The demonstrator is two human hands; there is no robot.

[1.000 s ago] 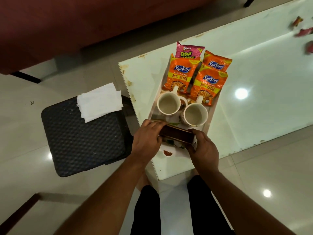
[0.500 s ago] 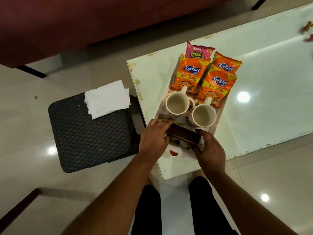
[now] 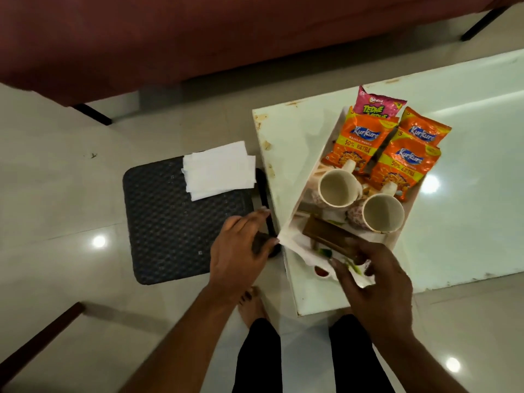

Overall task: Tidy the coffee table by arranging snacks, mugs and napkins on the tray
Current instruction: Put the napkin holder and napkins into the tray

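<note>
A white tray [image 3: 302, 205] lies on the glass coffee table [image 3: 482, 165]. At its far end are three orange snack packets [image 3: 357, 143] and a pink one [image 3: 377, 104]. Two empty mugs [image 3: 338, 188] [image 3: 382, 212] stand in the middle. A brown box [image 3: 326, 235] lies across the near end. My right hand [image 3: 371, 282] curls around the box's right end. My left hand [image 3: 241, 248] hovers off the table's left edge, fingers apart, holding nothing. White napkins [image 3: 218, 168] are stacked on a black stool [image 3: 170, 222] to the left.
The stool stands right against the table's left side. A dark red sofa [image 3: 198, 38] runs along the far side. My legs and a bare foot [image 3: 252, 304] are below the table's near corner. A dark wooden edge [image 3: 37, 336] shows at bottom left.
My left hand has let go of the brown box and moved left toward the stool. The right hand stays on the box. The view has swung left.
</note>
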